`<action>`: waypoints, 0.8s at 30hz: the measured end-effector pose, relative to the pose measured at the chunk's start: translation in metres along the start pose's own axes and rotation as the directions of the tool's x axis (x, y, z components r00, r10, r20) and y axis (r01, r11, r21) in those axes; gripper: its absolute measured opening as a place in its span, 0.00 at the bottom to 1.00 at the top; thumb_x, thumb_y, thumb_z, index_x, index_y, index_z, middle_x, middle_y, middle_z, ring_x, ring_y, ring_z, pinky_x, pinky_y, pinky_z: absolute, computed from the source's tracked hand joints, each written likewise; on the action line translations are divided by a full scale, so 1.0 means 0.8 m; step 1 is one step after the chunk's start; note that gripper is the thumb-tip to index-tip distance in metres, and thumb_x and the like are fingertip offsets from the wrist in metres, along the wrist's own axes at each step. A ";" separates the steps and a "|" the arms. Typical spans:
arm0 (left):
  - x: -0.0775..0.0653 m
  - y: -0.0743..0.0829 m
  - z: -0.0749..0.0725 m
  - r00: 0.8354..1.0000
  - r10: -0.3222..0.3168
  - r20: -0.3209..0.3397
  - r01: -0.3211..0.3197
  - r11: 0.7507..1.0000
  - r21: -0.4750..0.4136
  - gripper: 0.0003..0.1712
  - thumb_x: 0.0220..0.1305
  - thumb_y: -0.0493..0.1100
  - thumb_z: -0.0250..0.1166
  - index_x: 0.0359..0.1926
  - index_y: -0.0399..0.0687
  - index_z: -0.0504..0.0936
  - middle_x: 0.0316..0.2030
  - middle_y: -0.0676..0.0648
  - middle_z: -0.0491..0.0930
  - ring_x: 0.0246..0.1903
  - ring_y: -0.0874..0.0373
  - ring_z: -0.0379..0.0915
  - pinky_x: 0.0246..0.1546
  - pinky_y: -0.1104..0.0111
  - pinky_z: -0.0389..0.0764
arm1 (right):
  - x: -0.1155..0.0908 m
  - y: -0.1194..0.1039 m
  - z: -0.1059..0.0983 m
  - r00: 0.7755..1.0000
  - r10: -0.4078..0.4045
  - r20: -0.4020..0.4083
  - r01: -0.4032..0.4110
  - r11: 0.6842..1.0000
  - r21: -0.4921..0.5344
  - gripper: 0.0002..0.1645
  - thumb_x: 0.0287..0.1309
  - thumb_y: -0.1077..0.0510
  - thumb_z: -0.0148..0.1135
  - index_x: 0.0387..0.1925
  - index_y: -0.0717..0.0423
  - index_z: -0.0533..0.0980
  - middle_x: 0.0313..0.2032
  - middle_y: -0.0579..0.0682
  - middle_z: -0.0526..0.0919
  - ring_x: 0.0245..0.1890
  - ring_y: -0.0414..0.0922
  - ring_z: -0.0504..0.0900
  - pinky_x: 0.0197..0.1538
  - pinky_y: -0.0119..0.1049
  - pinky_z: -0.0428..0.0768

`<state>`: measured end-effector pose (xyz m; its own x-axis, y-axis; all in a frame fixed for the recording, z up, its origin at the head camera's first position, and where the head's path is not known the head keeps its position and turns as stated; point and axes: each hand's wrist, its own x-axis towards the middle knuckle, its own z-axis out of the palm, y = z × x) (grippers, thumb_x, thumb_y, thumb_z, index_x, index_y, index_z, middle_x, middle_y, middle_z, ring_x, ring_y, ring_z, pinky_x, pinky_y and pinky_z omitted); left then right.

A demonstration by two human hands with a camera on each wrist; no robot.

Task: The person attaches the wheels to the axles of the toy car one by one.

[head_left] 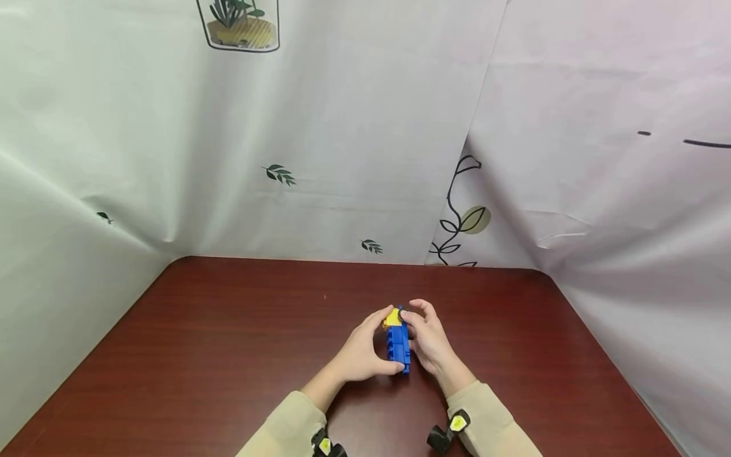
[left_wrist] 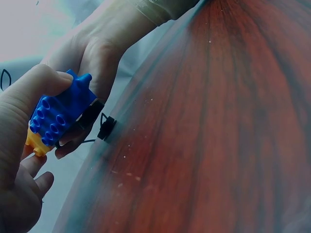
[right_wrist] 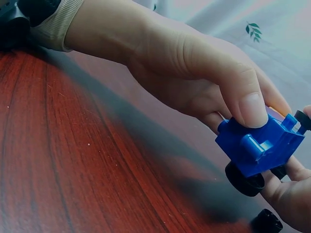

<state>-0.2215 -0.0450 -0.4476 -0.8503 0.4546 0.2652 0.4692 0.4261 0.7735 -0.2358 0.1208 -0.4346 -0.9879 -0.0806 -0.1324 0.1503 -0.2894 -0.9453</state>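
A white curtain [head_left: 371, 120] with plant prints is hanging behind a reddish-brown table [head_left: 217, 355], meeting its far edge. The left hand's fingers and thumb are clamping a toy [head_left: 398, 349] lengthwise: the thumb [head_left: 391, 367] is pressing the near end, and a fingertip is touching the yellow block [head_left: 393, 317] at the far end. The right hand's thumb [head_left: 412, 318] is pressing beside the yellow block while its other fingers are curling round the right side, 1 finger arching clear. So both the left hand [head_left: 362, 349] and the right hand [head_left: 431, 343] are gripping this 1 toy, mostly blue blocks with a black wheel [right_wrist: 244, 180] showing beneath in the right wrist view. The toy is sitting between the table's left and right edges, a little nearer the right edge and well in from the far edge; I cannot tell whether it is touching the surface. Farther out, 2 beige sleeves [head_left: 497, 422] are covering the forearms, and 2 black wrist cameras [head_left: 448, 430] are showing at the cuffs.
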 end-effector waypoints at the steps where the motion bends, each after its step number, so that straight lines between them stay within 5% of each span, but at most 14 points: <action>1: 0.000 0.000 0.000 1.000 -0.002 0.002 0.002 1.000 -0.002 0.59 0.42 0.54 0.76 0.72 0.46 0.54 0.68 0.47 0.60 0.64 0.52 0.64 0.61 0.51 0.70 | 0.000 0.000 0.000 1.000 0.000 0.001 -0.001 1.000 0.001 0.20 0.63 0.60 0.53 0.52 0.52 0.57 0.36 0.49 0.76 0.30 0.42 0.79 0.30 0.36 0.81; 18: 0.000 0.001 0.000 1.000 0.014 -0.004 -0.014 1.000 -0.012 0.59 0.41 0.54 0.76 0.72 0.46 0.56 0.68 0.47 0.61 0.64 0.53 0.64 0.62 0.54 0.70 | -0.002 -0.001 0.002 0.999 -0.048 -0.021 0.048 0.999 0.016 0.17 0.62 0.64 0.53 0.44 0.46 0.57 0.31 0.44 0.79 0.27 0.39 0.80 0.28 0.35 0.81; 24: 0.001 0.000 -0.002 1.000 0.025 -0.012 -0.025 1.000 -0.015 0.59 0.42 0.55 0.76 0.71 0.45 0.55 0.67 0.46 0.62 0.63 0.51 0.65 0.61 0.54 0.70 | 0.000 -0.001 -0.002 0.999 -0.030 0.012 0.031 1.000 -0.002 0.22 0.62 0.61 0.55 0.51 0.47 0.56 0.37 0.45 0.79 0.31 0.40 0.82 0.30 0.37 0.82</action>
<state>-0.2226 -0.0462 -0.4463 -0.8410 0.4556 0.2917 0.4869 0.4025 0.7752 -0.2363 0.1226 -0.4345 -0.9915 -0.0833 -0.0999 0.1200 -0.2902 -0.9494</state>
